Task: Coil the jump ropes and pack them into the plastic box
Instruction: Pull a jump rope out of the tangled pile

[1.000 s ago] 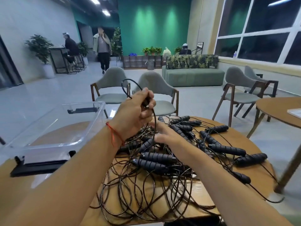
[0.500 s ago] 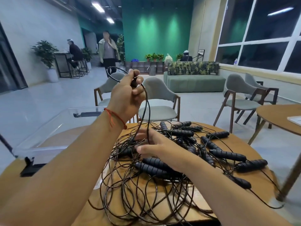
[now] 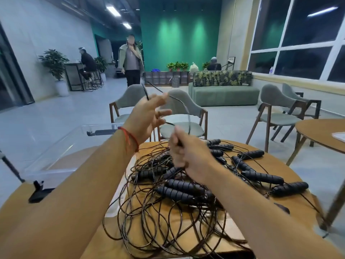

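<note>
1. The right hand (image 3: 188,156) is clenched round a thin black cord (image 3: 189,118) arcing up to the left hand (image 3: 147,116).
2. The left hand is blurred with its fingers spread, so its grip cannot be told.
3. Beneath both hands, the jump ropes (image 3: 177,202) lie tangled on the tabletop (image 3: 16,208).
4. The plastic box (image 3: 61,146) stands left of the left hand, and a grey chair (image 3: 196,107) stands beyond it.
</note>
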Demonstrator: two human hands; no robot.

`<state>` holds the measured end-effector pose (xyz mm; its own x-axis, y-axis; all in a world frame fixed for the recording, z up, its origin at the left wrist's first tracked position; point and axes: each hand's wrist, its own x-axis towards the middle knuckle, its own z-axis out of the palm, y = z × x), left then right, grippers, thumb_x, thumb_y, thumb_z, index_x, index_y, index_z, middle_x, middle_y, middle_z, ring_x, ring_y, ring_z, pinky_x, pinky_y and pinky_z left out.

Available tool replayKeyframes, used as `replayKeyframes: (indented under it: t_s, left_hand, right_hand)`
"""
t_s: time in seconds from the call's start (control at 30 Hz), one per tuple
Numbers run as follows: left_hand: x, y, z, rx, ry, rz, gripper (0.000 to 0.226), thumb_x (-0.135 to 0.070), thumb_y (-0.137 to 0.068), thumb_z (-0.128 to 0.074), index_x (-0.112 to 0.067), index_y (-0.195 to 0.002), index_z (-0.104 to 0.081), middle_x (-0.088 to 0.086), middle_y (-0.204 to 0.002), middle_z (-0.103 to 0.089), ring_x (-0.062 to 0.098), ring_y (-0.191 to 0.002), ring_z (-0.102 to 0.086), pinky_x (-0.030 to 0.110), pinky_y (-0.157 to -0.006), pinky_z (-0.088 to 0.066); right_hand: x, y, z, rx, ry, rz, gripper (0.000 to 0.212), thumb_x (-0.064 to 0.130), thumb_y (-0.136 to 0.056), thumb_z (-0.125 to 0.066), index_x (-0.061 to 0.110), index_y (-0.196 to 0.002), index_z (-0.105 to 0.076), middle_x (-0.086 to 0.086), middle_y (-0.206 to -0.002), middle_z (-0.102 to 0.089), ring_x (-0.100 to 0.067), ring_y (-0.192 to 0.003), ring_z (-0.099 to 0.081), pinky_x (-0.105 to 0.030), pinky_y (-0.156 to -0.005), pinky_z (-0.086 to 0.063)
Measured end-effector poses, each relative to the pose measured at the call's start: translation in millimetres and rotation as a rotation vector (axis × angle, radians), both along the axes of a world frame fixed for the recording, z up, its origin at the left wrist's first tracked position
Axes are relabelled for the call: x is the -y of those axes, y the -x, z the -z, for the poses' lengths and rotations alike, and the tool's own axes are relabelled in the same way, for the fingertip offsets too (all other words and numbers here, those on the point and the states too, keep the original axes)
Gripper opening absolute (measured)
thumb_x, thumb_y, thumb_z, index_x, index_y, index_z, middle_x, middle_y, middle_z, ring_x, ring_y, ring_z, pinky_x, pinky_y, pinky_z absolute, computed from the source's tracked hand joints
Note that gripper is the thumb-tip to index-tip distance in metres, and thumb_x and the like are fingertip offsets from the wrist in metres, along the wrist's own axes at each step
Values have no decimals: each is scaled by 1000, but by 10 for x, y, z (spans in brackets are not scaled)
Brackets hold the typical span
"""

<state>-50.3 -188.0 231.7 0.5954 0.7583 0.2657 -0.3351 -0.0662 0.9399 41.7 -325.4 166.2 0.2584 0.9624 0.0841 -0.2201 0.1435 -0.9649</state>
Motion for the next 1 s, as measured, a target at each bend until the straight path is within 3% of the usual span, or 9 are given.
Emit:
replayKeyframes:
  t_s: [0.13, 0.23, 0.3, 0.43, 0.53, 0.63, 0.77, 0.87, 1.0]
  left_hand:
    - [171, -33, 396, -118, 27, 78, 59, -48, -98, -64, -18, -146, -51, 10, -144, -57, 25, -99, -78, 38, -63, -61]
    - [258, -103, 614, 252, 71, -48, 63, -30, -103, -59, -24, -161, -35, 2, -158, -46, 25, -117, -74, 45, -82, -65]
    - [250, -138, 717, 409, -5, -127, 74, -21, -106, -58, -44, -166, -21, -15, -171, -25, 19, -139, -59, 49, -102, -59]
    - [355, -255, 743, 211, -173, 31, 52, -45, -111, -52, -63, -155, -32, -22, -172, -25, 12, -153, -39, 44, -109, -47]
    - [524, -284, 747, -133, -381, 252, 36, -42, -110, -54, -33, -145, -59, -3, -142, -68, 14, -136, -61, 42, -117, -42]
    - [590, -277, 868, -317, -484, 357, 29, -31, -109, -58, -3, -111, -68, 10, -98, -80, 20, -100, -77, 34, -102, -52]
    - [398, -134, 1097, -478, -384, 393, 53, -50, -109, -49, -1, -101, -68, 7, -93, -75, 18, -94, -74, 42, -100, -48]
    - [178, -12, 1229, -682, -535, 358, 41, -56, -99, -64, -17, -105, -72, -4, -97, -75, 9, -91, -71, 41, -95, -49]
    - [29, 10, 1371, -821, -704, 123, 32, -55, -99, -66, -24, -99, -69, 0, -90, -72, 17, -82, -68, 36, -80, -56]
  right_hand:
    - [-69, -309, -365, -238, -150, 52, 51, 47, -114, -41, 22, -71, -54, 6, -63, -30, -10, -48, -21, -23, -40, -21]
    - [-156, -427, -575, -335, -211, 69, 52, 46, -115, -39, 22, -71, -52, 7, -59, -29, -8, -43, -21, -23, -35, -20]
    - [-197, -487, -708, -421, -253, 72, 51, 46, -115, -37, 23, -72, -49, 7, -59, -27, -7, -43, -20, -23, -34, -17]
    - [-283, -571, -888, -536, -286, 93, 51, 47, -116, -35, 22, -73, -48, 7, -59, -26, -7, -42, -19, -22, -32, -16]
    - [-362, -585, -964, -605, -305, 110, 51, 49, -116, -35, 23, -73, -46, 7, -56, -26, -7, -38, -20, -21, -31, -14]
    - [-368, -697, -1085, -659, -373, 161, 50, 47, -116, -36, 23, -73, -46, 8, -57, -29, -7, -40, -20, -21, -31, -14]
    - [-312, -955, -1140, -660, -414, 254, 50, 46, -117, -33, 24, -73, -43, 8, -56, -30, -7, -39, -20, -21, -32, -12]
    - [-293, -1155, -1022, -670, -429, 359, 48, 48, -116, -33, 24, -75, -43, 7, -56, -32, -8, -40, -21, -21, -32, -14]
    - [-236, -1327, -771, -499, -288, 571, 42, 42, -115, -42, 17, -85, -57, 2, -69, -47, -11, -55, -42, -22, -46, -39]
